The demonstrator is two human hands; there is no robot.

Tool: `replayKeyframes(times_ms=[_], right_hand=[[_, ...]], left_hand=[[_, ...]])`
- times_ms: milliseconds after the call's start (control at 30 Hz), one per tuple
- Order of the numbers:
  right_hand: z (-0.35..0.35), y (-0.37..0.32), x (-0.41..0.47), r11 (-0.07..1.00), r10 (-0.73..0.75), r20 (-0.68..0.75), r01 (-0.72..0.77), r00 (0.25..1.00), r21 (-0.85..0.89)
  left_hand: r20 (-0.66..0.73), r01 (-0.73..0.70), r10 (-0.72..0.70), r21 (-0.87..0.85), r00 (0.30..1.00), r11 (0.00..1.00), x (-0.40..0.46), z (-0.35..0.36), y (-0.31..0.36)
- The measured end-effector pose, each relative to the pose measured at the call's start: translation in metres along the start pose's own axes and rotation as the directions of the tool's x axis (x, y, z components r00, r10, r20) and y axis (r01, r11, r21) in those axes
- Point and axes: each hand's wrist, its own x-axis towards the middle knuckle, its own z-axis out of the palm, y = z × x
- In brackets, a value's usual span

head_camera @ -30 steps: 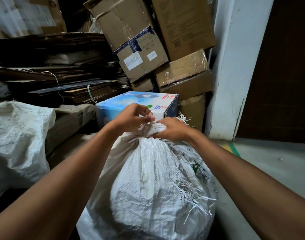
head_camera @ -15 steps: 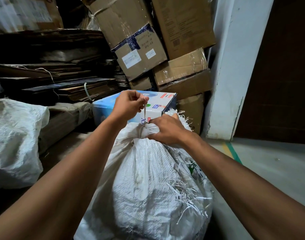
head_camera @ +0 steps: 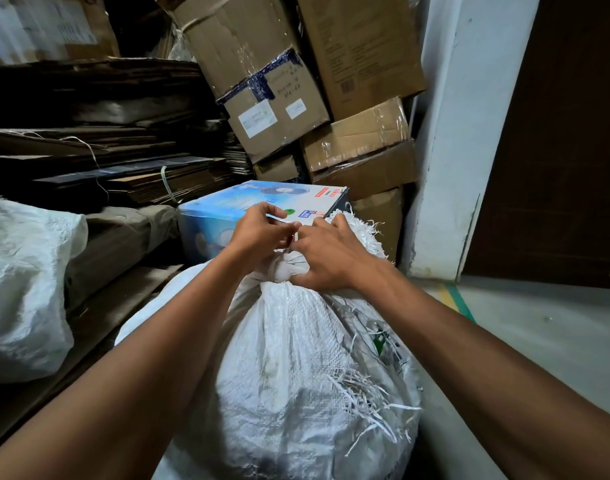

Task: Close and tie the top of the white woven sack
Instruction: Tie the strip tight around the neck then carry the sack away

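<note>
Both hands on sack [head_camera: 296,368] — upright, neck up | left hand [head_camera: 258,233] fingers pinch tie | right hand [head_camera: 331,258] fingers grip neck

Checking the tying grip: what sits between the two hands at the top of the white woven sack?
In the head view, a thin white strip runs between the left hand and right hand, above the white woven sack's bunched neck.

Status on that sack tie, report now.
Left hand pinching tie strip; right hand gripping gathered neck. White woven sack bunched, knot unfinished. Nothing obstructing.
</note>
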Motion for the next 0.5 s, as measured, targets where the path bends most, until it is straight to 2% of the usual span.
replayKeyframes(times_ms=[67,100,167,233,367,500], right_hand=[[-0.012,0.007,-0.001,0.997,-0.001,0.125,-0.008,0.992,0.073],[-0.018,0.012,-0.002,0.992,-0.010,0.194,-0.015,0.981,0.125],[-0.032,0.019,-0.003,0.981,-0.041,0.289,-0.016,0.957,0.194],[-0.041,0.021,-0.004,0.984,-0.055,0.310,-0.002,0.949,0.180],[-0.045,0.008,-0.001,0.999,-0.031,0.208,0.036,0.978,-0.022],[-0.044,-0.004,-0.002,0.961,-0.090,0.037,0.096,0.995,-0.258]], left_hand=[[0.132,0.011,-0.007,-0.033,0.991,0.999,-0.003,-0.004,0.008],[0.178,0.004,-0.005,0.006,0.984,1.000,-0.005,-0.007,0.012],[0.208,-0.018,-0.010,0.130,0.978,0.991,-0.007,-0.011,0.016],[0.198,-0.044,-0.004,0.240,0.980,0.970,-0.008,-0.011,0.019],[0.188,-0.149,0.077,0.410,0.979,0.900,-0.010,-0.005,0.021],[0.307,-0.183,0.046,0.434,0.951,0.882,-0.018,-0.010,0.022]])
